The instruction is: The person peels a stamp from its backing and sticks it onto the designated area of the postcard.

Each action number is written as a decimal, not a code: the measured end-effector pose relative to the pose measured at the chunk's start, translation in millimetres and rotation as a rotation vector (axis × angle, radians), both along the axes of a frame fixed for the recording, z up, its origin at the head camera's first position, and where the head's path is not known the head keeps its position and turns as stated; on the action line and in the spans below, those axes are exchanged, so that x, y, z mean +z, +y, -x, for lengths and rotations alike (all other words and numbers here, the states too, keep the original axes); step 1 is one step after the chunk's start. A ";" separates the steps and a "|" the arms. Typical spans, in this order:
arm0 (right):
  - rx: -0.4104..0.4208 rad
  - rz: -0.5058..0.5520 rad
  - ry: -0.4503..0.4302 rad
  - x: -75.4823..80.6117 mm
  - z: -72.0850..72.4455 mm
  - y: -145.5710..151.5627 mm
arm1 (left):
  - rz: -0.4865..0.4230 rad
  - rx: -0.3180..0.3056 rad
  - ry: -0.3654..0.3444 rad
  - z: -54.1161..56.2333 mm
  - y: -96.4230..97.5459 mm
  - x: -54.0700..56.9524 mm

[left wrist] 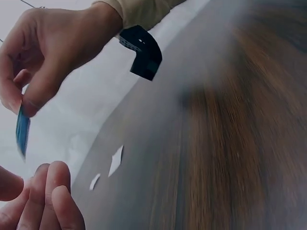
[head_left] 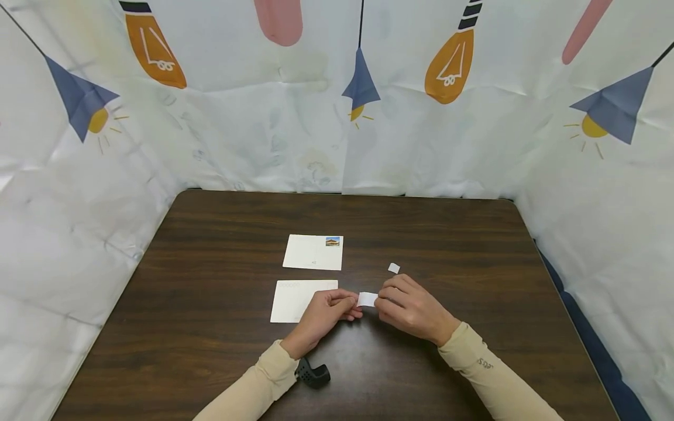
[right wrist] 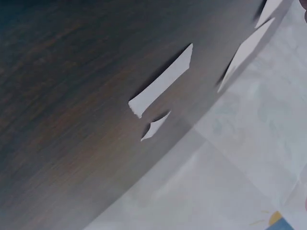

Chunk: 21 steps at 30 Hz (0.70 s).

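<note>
My right hand pinches a small postage stamp by its edge, its white back facing up in the head view. The left wrist view shows a bluish face on the underside of this stamp. Close to its other end is my left hand, thumb and fingers gently bent, with a small gap to the stamp in the left wrist view. Beneath that hand, partly covered by it, lies a white postal card with faint red marks along its top. Farther back, another white card bears a picture stamp at its upper right.
A small white paper scrap lies beyond my right hand. Beside it, a longer paper strip appears in the right wrist view. All rest on a dark wooden table, bordered by a white printed curtain.
</note>
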State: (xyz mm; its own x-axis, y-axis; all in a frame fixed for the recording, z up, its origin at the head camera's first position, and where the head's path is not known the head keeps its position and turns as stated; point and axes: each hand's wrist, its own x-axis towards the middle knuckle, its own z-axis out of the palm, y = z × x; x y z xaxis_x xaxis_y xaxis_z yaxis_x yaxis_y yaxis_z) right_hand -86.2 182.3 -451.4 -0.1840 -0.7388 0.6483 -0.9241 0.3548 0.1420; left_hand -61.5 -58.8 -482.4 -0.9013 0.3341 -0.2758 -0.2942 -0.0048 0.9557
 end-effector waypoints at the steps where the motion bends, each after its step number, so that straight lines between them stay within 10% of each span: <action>1: 0.002 0.008 -0.004 0.2 0.5 -1.0 | 0.022 -0.001 0.015 -0.1 -1.6 0.1; 21: 0.034 -0.065 0.053 7.5 6.9 -16.3 | 0.592 0.083 0.354 -0.2 -61.5 15.9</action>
State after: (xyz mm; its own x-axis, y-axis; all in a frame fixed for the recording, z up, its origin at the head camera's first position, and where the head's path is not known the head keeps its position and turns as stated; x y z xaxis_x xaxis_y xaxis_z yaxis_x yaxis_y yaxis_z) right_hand -93.0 166.0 -443.9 -0.1248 -0.7851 0.6067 -0.9261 0.3116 0.2127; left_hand -61.4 -120.4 -466.4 -0.9867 0.1442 -0.0750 0.0147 0.5382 0.8427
